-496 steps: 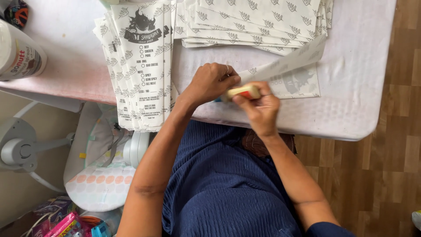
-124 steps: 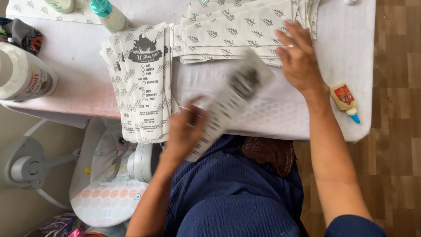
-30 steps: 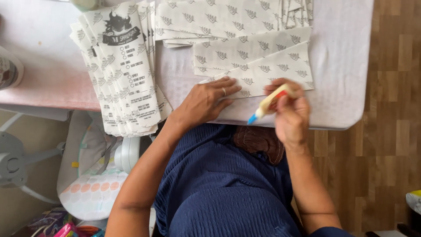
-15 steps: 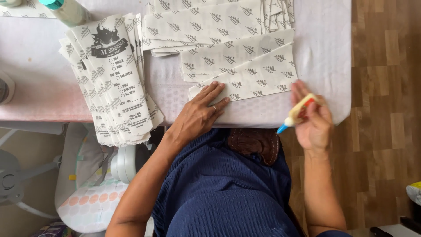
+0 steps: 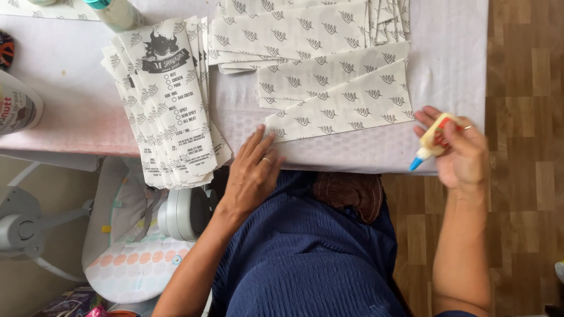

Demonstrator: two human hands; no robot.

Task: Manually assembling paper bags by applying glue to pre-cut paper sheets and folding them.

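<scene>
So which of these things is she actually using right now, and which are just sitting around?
In use:
- glue bottle, held in the right hand
- patterned paper sheet, pressed at its corner by the left hand

Lying about:
- stack of printed paper bags
- pile of patterned sheets
- teal-capped bottle
- white tub

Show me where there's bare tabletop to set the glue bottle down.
Bare cloth lies right of the leaf-print sheets, near the right hand and glue bottle, and between the printed bag stack and tub. The middle is crowded.
</scene>
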